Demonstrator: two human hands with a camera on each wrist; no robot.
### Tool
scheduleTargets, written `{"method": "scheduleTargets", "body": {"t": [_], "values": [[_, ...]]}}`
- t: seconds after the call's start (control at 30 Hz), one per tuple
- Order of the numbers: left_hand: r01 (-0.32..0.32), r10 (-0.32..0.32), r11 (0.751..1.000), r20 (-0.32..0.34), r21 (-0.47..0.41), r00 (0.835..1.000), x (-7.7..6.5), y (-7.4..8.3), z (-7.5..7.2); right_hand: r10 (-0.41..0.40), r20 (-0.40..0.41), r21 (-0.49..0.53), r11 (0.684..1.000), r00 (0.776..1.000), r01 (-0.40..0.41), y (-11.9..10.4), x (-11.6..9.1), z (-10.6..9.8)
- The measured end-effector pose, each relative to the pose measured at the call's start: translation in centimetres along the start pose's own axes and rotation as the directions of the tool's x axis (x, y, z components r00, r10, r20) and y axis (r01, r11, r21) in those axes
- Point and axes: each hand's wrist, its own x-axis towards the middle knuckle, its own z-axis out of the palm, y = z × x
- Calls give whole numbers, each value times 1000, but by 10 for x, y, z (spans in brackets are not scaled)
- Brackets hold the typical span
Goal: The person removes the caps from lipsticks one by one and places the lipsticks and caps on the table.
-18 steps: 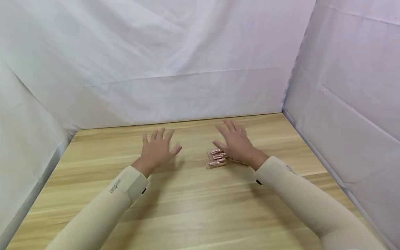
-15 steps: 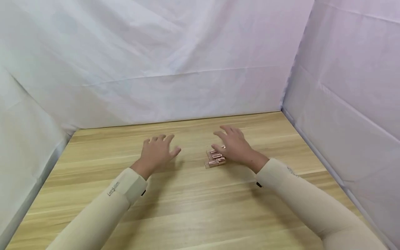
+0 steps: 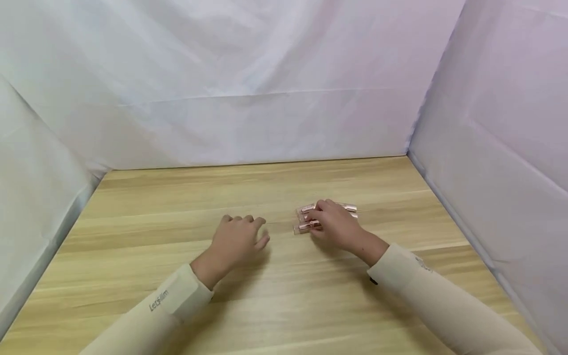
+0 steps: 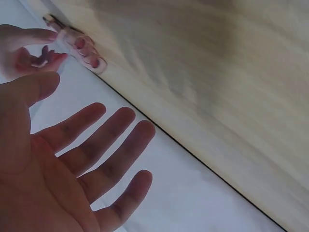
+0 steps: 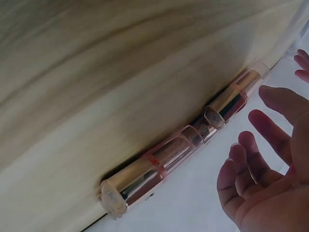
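See wood table (image 3: pixel 275 305), walled by white cloth (image 3: pixel 248 125) on three sides. Got right hand (image 3: pixel 337 228) at tubes (image 5: pixel 137 180) lying right of centre; can't tell if clamped. Got left hand (image 3: pixel 232 242) above table, with fingers apart.

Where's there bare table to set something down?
Bare wood lies between the left grip and the left curtain, between the two sleeves, and along the back curtain. It's crowded by the right grip, around the rose-gold tubes.
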Motion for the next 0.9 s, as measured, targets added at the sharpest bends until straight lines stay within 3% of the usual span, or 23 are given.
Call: {"method": "scheduleTargets", "body": {"t": [0.2, 0.47, 0.63, 0.9], "values": [[-40, 40, 999, -55, 12, 998, -6, 20, -8, -1, 18, -55, 998, 1000, 2, 4, -5, -8], [-41, 34, 994, -67, -103, 997, -3, 45, -13, 5, 42, -85, 996, 999, -2, 15, -15, -15], [-21, 17, 992, -32, -128, 999, -4, 50, -15, 10, 55, -75, 997, 998, -6, 17, -21, -8], [-2, -3, 988, -33, -157, 999, -6, 52, -22, 4, 99, -23, 1000, 995, -1, 20, -25, -14]]}}
